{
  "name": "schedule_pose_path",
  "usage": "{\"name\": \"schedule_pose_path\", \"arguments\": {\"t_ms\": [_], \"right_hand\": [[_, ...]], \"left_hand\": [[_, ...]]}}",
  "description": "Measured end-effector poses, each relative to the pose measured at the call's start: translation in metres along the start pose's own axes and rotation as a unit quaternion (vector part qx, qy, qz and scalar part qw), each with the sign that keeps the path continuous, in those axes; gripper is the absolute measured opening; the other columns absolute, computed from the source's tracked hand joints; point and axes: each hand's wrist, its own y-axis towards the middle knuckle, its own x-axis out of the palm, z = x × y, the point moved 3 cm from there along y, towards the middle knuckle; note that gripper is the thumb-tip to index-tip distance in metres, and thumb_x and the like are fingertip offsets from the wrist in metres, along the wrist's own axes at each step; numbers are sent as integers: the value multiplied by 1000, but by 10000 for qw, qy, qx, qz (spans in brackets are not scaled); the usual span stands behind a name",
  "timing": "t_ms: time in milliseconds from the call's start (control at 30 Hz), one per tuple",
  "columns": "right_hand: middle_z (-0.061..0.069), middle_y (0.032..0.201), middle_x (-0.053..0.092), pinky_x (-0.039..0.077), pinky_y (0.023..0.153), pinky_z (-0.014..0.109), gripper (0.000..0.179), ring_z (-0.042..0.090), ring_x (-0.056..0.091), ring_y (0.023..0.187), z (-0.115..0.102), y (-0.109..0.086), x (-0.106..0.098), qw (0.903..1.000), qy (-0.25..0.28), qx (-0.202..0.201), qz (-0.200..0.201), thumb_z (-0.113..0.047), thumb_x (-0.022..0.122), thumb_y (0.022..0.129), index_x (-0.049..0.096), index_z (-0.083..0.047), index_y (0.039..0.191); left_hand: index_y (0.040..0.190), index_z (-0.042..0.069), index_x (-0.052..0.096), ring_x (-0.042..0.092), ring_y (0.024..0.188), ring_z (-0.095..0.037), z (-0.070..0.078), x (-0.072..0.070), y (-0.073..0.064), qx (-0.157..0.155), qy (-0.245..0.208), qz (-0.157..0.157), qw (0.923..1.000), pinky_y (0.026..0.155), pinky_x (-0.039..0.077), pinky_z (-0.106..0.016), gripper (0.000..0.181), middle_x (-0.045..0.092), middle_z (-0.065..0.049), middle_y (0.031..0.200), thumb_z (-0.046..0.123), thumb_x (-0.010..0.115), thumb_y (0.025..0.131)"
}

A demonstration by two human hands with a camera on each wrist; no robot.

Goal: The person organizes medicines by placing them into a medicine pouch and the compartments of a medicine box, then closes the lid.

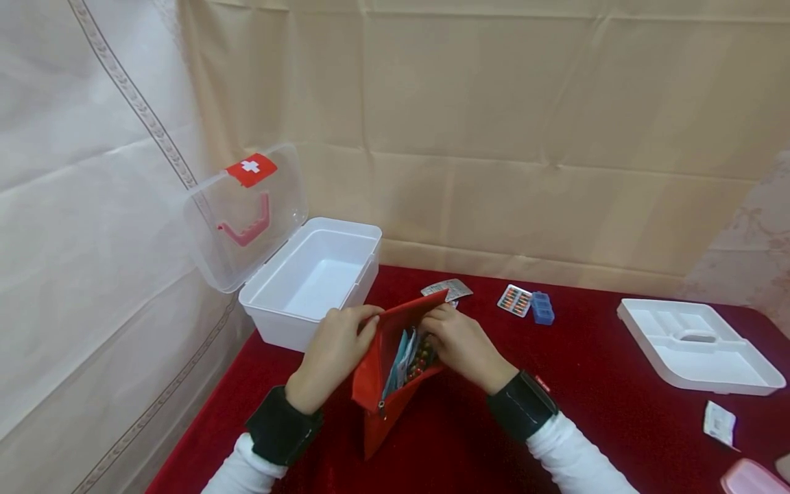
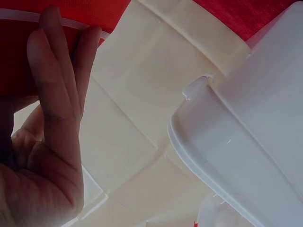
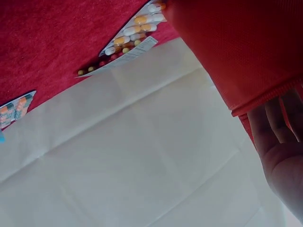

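Closest to my head view I have the red pouch (image 1: pixel 395 412) held above the table (image 1: pixel 555 439), its mouth gaping. The left hand (image 1: pixel 333 350) pinches the pouch's upper edge between thumb and fingers, I judge to keep it spread; the right hand (image 1: pixel 464 343) bends its fingers in at the far end of the mouth, tips hidden, so I cannot tell whether they clamp anything. Packets (image 1: pixel 404 358) stand on edge inside, probably propped by the narrow sides. Toward the table's right edge lie a pink case (image 1: pixel 753 478), cut off by my frame, a white packet (image 1: pixel 719 424) and, beyond, a compartmented tray (image 1: pixel 716 360). Toward the far left corner the white box (image 1: pixel 278 328) sits, its clear lid (image 1: pixel 286 185) tipped back, which leaves the inside reachable. Along the far edge I see a silver blister pack (image 1: pixel 447 287), then a capsule strip (image 1: pixel 515 300) just beside a blue pill case (image 1: pixel 542 309).
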Motion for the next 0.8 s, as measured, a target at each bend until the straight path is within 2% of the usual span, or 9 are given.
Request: {"name": "schedule_pose_path", "arguments": {"t_ms": [200,400,600,800], "right_hand": [[-5,89,66,52,75,28,18,11,56,87,4,-6,-10,9988,207,-38,434,-7,70,76,68,-16,91],[1,93,68,52,76,35,20,17,59,88,18,-15,-23,9954,97,271,910,-11,71,76,66,-13,96],[5,91,68,52,72,38,18,21,61,85,42,-26,-29,9902,-215,579,1253,-7,69,76,66,-10,94],[11,89,66,51,71,41,20,27,61,84,78,-39,-23,9863,-404,1051,1203,-3,66,75,64,-4,94]], "left_hand": [[108,13,67,63,62,-8,0,0,-1,33,-21,22,10000,56,53,-21,24,70,-5,88,20,62,86],[108,13,67,63,62,-8,0,0,0,-11,-29,7,10000,56,53,-21,24,70,-5,88,20,62,86],[109,13,67,63,61,-7,-1,0,0,-26,-49,-14,10000,55,53,-20,24,70,-5,88,19,62,86],[108,12,67,62,59,-6,0,0,0,35,43,34,10000,53,51,-18,23,70,-6,86,19,61,86]]}}
